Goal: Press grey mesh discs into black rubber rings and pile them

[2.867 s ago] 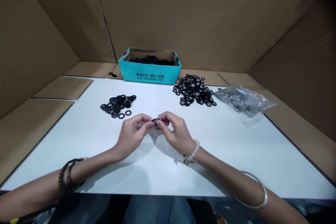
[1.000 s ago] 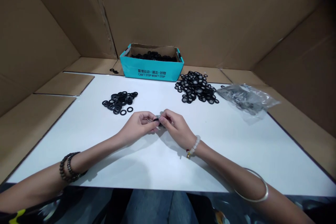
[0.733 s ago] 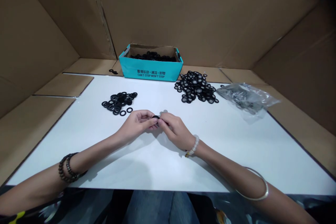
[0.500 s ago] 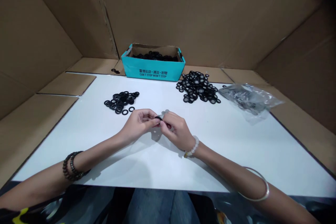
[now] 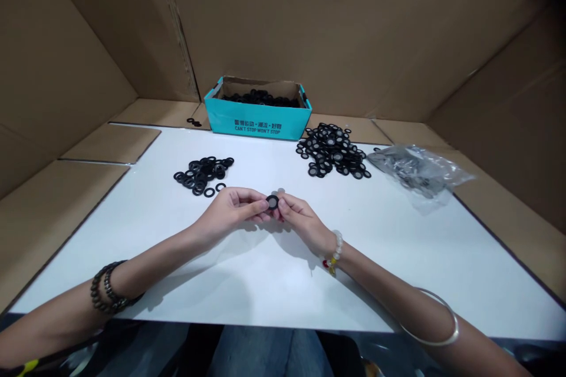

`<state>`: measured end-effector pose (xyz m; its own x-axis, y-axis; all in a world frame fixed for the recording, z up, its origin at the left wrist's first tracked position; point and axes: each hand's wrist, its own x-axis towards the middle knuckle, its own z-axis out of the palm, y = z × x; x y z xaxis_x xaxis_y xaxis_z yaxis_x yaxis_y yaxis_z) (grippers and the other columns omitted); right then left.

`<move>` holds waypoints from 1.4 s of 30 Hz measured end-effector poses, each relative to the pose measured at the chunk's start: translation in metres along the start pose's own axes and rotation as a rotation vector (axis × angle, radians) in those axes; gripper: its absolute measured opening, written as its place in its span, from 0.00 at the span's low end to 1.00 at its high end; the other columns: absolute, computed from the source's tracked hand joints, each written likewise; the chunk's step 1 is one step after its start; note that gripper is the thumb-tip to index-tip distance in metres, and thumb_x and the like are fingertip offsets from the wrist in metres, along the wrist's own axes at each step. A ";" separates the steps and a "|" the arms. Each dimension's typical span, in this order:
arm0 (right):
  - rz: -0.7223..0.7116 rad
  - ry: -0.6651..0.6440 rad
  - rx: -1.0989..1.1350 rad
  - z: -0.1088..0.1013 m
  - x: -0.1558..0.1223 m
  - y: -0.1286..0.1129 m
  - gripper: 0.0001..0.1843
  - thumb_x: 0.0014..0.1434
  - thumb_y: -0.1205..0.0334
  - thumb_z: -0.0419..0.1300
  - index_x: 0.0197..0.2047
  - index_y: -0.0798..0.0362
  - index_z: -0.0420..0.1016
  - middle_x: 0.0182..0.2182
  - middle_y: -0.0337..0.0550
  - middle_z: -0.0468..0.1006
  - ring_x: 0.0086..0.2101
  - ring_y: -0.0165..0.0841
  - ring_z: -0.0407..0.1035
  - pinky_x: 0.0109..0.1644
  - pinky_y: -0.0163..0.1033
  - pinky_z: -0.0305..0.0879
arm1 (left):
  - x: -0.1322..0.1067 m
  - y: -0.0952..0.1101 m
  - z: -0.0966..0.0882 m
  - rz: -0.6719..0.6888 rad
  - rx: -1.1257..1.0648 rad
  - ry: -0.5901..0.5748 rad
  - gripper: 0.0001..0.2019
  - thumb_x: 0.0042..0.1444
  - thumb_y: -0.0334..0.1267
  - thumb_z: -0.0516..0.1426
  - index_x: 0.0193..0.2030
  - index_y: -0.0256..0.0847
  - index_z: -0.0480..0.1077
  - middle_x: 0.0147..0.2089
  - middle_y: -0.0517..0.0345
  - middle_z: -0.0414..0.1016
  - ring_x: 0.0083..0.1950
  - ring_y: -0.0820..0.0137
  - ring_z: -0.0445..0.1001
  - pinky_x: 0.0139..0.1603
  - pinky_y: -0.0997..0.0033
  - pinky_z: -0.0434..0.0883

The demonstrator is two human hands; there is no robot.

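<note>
Between my two hands is a black rubber washer (image 5: 272, 202) with a grey mesh disc in its middle, its face turned up toward me. My left hand (image 5: 242, 205) pinches its left edge between thumb and fingers. On the opposite edge, my right hand (image 5: 300, 212) pinches it too. Small grey discs (image 5: 281, 191) lie on the table just behind my fingers, partly hidden. A pile of plain black rings (image 5: 201, 175) rests beyond my left hand. Farther right is a larger heap of black washers with grey centres (image 5: 333, 150).
A turquoise box (image 5: 259, 121) with black rings inside stands at the back of the white table (image 5: 283, 283). To the right lies a clear plastic bag (image 5: 420, 171) of grey pieces. Cardboard walls (image 5: 309, 29) enclose the back and sides. A few rings (image 5: 193, 122) sit at the back left.
The washer has turned from edge-on to face-up, showing its grey centre. My right hand has shifted slightly and its fingers have moved to the washer's right edge.
</note>
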<state>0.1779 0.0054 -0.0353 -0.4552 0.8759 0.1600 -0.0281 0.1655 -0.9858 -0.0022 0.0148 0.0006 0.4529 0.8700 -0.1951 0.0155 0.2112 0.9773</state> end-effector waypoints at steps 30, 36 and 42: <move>-0.118 0.195 -0.157 0.019 -0.004 -0.005 0.20 0.66 0.48 0.43 0.28 0.51 0.57 0.24 0.36 0.60 0.26 0.28 0.57 0.32 0.35 0.55 | 0.001 -0.010 0.004 -0.049 -0.250 0.121 0.10 0.38 0.40 0.69 0.24 0.37 0.75 0.24 0.60 0.77 0.29 0.74 0.76 0.30 0.79 0.69; -0.164 0.168 -0.150 0.016 -0.004 -0.005 0.21 0.65 0.46 0.43 0.29 0.52 0.62 0.25 0.38 0.64 0.28 0.30 0.60 0.35 0.36 0.58 | -0.001 -0.005 0.002 0.217 0.022 0.140 0.03 0.40 0.32 0.66 0.23 0.38 0.77 0.25 0.57 0.79 0.28 0.71 0.76 0.31 0.74 0.71; -0.240 0.177 -0.207 0.014 -0.004 -0.007 0.21 0.66 0.48 0.44 0.29 0.52 0.65 0.25 0.39 0.64 0.28 0.30 0.61 0.34 0.37 0.57 | -0.002 0.002 0.002 0.261 0.104 0.136 0.03 0.41 0.33 0.66 0.22 0.38 0.76 0.26 0.55 0.79 0.29 0.68 0.77 0.33 0.71 0.73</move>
<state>0.1671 -0.0054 -0.0300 -0.2960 0.8626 0.4102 0.0732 0.4486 -0.8907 -0.0012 0.0123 0.0028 0.3299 0.9420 0.0613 0.0084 -0.0678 0.9977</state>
